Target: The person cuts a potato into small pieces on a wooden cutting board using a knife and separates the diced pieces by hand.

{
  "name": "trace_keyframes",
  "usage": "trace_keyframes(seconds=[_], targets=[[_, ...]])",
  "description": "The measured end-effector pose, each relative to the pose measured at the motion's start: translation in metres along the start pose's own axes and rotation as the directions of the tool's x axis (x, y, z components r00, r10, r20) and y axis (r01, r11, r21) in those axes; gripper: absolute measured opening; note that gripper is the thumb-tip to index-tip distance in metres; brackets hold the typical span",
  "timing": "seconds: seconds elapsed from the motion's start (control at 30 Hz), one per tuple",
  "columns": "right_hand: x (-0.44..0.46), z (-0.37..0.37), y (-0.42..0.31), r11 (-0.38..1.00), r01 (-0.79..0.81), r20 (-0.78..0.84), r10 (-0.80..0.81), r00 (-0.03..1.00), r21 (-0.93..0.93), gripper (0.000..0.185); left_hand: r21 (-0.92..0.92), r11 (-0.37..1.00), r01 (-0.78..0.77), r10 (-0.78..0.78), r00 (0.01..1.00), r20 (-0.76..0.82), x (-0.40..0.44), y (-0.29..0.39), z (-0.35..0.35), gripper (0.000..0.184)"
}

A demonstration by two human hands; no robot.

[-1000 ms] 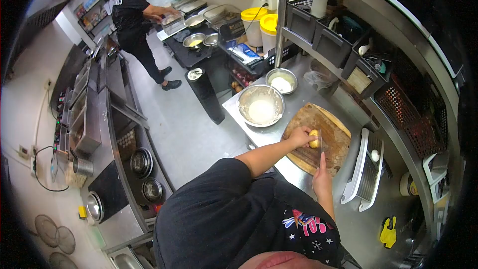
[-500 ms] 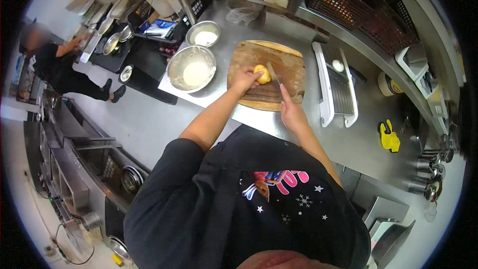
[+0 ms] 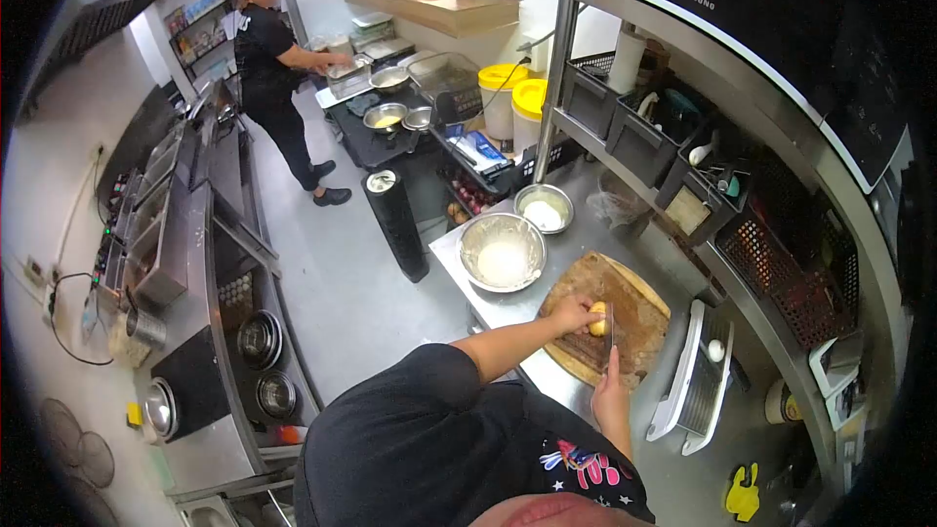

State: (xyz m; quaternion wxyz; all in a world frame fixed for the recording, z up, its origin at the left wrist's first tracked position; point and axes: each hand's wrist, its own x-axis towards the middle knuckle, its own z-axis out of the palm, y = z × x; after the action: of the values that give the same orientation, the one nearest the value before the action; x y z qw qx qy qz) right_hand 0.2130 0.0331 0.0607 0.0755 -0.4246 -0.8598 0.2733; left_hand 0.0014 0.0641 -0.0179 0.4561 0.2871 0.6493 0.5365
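My left hand [image 3: 573, 314] has its fingers closed round a yellow potato [image 3: 597, 322] on a worn wooden cutting board [image 3: 634, 298]. In my right hand [image 3: 612, 394] is the handle of a knife [image 3: 612, 327]. Its blade stands upright against the right side of the potato; whether it has cut in, I cannot tell. Left of the board is a large steel bowl [image 3: 466, 252] with pale batter inside. A smaller steel bowl [image 3: 566, 205] holding something white stands behind it.
A white mandoline slicer [image 3: 661, 420] with a white round knob lies right of the board. A yellow glove [image 3: 743, 495] is farther right. Shelves with black crates [image 3: 761, 263] overhang the counter. Across the aisle a co-worker [image 3: 264, 54] stands at another counter; a black cylindrical bin [image 3: 395, 234] stands between.
My head view has swung up and left, so the board now appears lower and farther right. The knife has moved from beside the potato to against it.
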Motion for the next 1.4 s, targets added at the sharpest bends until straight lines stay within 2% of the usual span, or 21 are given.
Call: trace_keyframes(seconds=[0.1, 0.43, 0.5, 0.53, 0.7, 0.93, 1.13, 1.2, 1.27, 1.3, 1.33, 1.37, 1.4], targets=[[0.002, 0.009, 0.012, 0.998, 0.055, -0.052, -0.055, 0.997, -0.014, 0.065, -0.02, 1.0, 0.008, -0.009, 1.0, -0.019, -0.001, -0.004, 0.004, 0.037], [0.002, 0.002, 0.001, 1.0, -0.008, 0.019, 0.008, 1.0, -0.016, 0.064, -0.016, 1.0, -0.003, 0.003, 1.0, 0.0, 0.0, -0.003, 0.002, 0.038], [0.002, -0.002, -0.004, 0.999, -0.052, 0.06, 0.052, 0.997, -0.006, 0.062, 0.013, 1.0, 0.021, -0.022, 0.999, 0.023, -0.001, 0.002, 0.0, 0.047], [0.002, 0.001, -0.001, 1.0, -0.029, 0.037, 0.029, 0.999, 0.002, 0.062, 0.027, 0.999, 0.034, -0.035, 0.999, 0.034, -0.003, 0.005, -0.001, 0.052], [0.004, 0.012, 0.012, 0.998, 0.05, -0.037, -0.049, 0.998, 0.025, 0.061, -0.013, 1.0, 0.018, -0.018, 1.0, 0.019, -0.003, 0.002, -0.001, 0.053], [0.001, 0.005, 0.001, 0.999, 0.015, -0.022, -0.014, 1.0, 0.045, 0.063, 0.011, 0.999, 0.044, -0.045, 0.999, 0.028, 0.0, 0.001, -0.001, 0.054], [0.006, 0.013, 0.013, 0.995, 0.096, -0.096, -0.096, 0.991, -0.013, 0.063, -0.014, 0.998, 0.06, -0.059, 0.998, 0.031, 0.005, -0.006, 0.001, 0.049], [0.007, 0.007, 0.009, 0.997, 0.068, -0.061, -0.066, 0.996, 0.024, 0.061, 0.115, 0.991, 0.064, -0.068, 0.997, 0.031, 0.009, -0.007, -0.001, 0.045], [0.006, -0.007, -0.006, 0.998, -0.01, 0.005, 0.01, 1.0, 0.064, 0.059, 0.003, 0.995, -0.098, 0.097, 0.994, 0.053, 0.034, -0.047, -0.003, 0.028], [0.005, -0.008, -0.007, 0.991, 0.026, -0.05, -0.02, 0.999, 0.135, 0.059, 0.225, 0.973, -0.057, 0.053, 0.998, 0.022, -0.005, 0.01, -0.01, 0.026], [0.007, 0.001, 0.004, 0.994, 0.051, -0.082, -0.044, 0.996, 0.092, 0.059, 0.334, 0.942, -0.034, 0.014, 0.998, 0.062, -0.018, 0.032, -0.009, 0.028], [0.009, 0.01, 0.015, 0.996, 0.073, -0.114, -0.067, 0.991, 0.047, 0.06, 0.022, 0.999, -0.024, 0.021, 0.994, 0.109, 0.015, -0.017, -0.007, 0.03], [0.005, 0.009, 0.014, 0.999, -0.005, -0.06, 0.008, 0.998, 0.048, 0.059, 0.135, 0.991, 0.019, -0.023, 0.999, 0.028, -0.008, 0.016, -0.003, 0.034]])
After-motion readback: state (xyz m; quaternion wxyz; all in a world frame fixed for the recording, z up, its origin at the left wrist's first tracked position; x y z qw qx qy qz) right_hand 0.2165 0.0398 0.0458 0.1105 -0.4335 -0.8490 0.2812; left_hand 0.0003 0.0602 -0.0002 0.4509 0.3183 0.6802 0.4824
